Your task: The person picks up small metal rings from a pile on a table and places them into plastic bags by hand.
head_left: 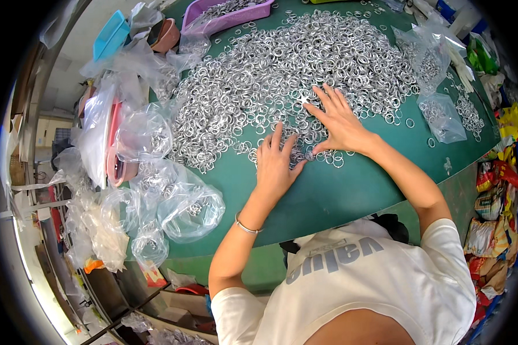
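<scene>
A broad heap of small silver metal rings [293, 57] covers much of the green tabletop [322, 198]. At the heap's near edge lies my left hand [275, 163], its fingers spread over the rings and a bangle on its wrist. To the right, my right hand [342, 126] reaches across the rings, fingers stretched out and thumb pointing toward the left hand. Between the two hands is a small cluster of rings, partly hidden by my fingers. Neither hand grips anything that I can see.
Clear plastic bags [190, 198] with rings lie along the table's left side, near a pink basin [118, 164] and a blue tray [111, 35]. A purple tray [227, 16] of rings stands at the back. More bags [442, 118] lie at right, with colourful packages [489, 201] beyond.
</scene>
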Motion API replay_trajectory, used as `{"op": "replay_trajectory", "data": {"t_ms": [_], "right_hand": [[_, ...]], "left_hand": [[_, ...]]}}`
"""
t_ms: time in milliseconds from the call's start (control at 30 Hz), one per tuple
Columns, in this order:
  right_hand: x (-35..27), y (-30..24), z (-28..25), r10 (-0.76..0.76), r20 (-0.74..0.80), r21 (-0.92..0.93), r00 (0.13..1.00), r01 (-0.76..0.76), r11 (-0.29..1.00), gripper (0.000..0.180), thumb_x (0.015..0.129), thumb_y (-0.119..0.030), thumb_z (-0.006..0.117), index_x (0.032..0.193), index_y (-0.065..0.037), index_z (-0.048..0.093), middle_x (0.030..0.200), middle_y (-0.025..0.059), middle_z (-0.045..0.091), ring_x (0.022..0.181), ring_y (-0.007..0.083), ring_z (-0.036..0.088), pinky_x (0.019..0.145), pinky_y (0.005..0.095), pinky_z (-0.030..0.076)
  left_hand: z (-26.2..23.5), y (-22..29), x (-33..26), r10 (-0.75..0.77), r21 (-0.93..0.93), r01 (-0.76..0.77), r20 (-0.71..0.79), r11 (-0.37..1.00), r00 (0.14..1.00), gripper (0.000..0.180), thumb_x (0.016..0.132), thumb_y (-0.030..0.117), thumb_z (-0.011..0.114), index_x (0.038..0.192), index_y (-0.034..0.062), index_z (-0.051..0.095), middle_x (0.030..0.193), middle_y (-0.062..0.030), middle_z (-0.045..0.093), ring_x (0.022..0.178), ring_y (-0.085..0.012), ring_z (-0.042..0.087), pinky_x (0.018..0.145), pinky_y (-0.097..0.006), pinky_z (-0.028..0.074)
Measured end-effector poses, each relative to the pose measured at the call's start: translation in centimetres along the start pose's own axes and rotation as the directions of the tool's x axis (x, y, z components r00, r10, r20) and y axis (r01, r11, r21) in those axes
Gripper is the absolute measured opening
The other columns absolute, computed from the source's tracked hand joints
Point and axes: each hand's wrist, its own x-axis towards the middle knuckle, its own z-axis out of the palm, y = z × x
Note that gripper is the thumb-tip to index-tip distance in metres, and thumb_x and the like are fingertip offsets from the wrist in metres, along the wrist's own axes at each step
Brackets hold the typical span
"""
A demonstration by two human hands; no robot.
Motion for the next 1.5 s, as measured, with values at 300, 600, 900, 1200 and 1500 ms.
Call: {"op": "replay_trajectory", "data": {"t_ms": [300,600,900,1200,1500], "right_hand": [[-4.2,-2.0,0.0,-0.089,0.101,0.12,0.991,0.077,0.99,0.063,0.056,-0.024,0.08,0.109,-0.006,0.05,0.119,0.0085,0.042,0.114,0.0338,0.036,0.087,0.0441,0.035],[-4.6,-2.3,0.8,0.013,-0.093,0.065,0.996,-0.007,0.998,0.052,0.067,-0.024,0.074,0.11,-0.006,0.051,0.128,0.0141,0.037,0.119,0.0372,0.032,0.095,0.0479,0.031],[-4.5,-1.6,1.5,0.195,-0.199,0.428,0.96,-0.094,0.899,0.021,0.075,-0.004,0.063,0.09,-0.003,0.049,0.088,0.0081,0.054,0.075,0.0212,0.053,0.062,0.033,0.042],[-3.1,1.7,-4.3,0.5,0.366,0.861,0.785,-0.49,0.139,0.027,0.088,-0.017,0.053,0.112,-0.004,0.052,0.099,0.0058,0.057,0.073,0.009,0.053,0.06,0.0214,0.042],[-4.4,-3.8,0.5,0.052,0.066,-0.067,0.996,-0.047,0.997,0.08,0.059,-0.034,0.078,0.127,-0.012,0.043,0.132,0.0125,0.036,0.121,0.032,0.032,0.093,0.0445,0.031]], "left_hand": [[-0.5,-1.3,-2.2,-0.268,-0.367,0.179,-0.209,0.913,0.941,0.028,0.066,-0.006,0.061,0.09,0.0042,0.051,0.097,-0.0108,0.056,0.075,-0.0271,0.056,0.065,-0.033,0.045],[-2.7,-4.0,-1.1,-0.676,-0.978,0.175,0.207,-0.115,0.707,0.028,0.085,0.001,0.055,0.113,0.0039,0.051,0.088,-0.0033,0.06,0.074,-0.0077,0.056,0.06,-0.021,0.045],[-4.7,-2.9,-0.1,-0.51,-0.982,0.14,0.057,0.125,0.858,0.047,0.082,-0.008,0.053,0.127,0.0,0.04,0.116,-0.0102,0.049,0.095,-0.0138,0.057,0.074,-0.028,0.051],[-2.4,-0.6,0.3,-0.066,-0.369,0.054,-0.02,0.928,0.998,0.069,0.072,0.004,0.067,0.133,0.0139,0.037,0.139,-0.0175,0.028,0.124,-0.0328,0.036,0.1,-0.041,0.032],[0.3,0.4,-2.0,0.079,-0.028,-0.079,0.002,0.997,0.997,0.043,0.067,0.012,0.071,0.106,0.0086,0.053,0.108,-0.0132,0.05,0.103,-0.0329,0.046,0.088,-0.043,0.035]]}}
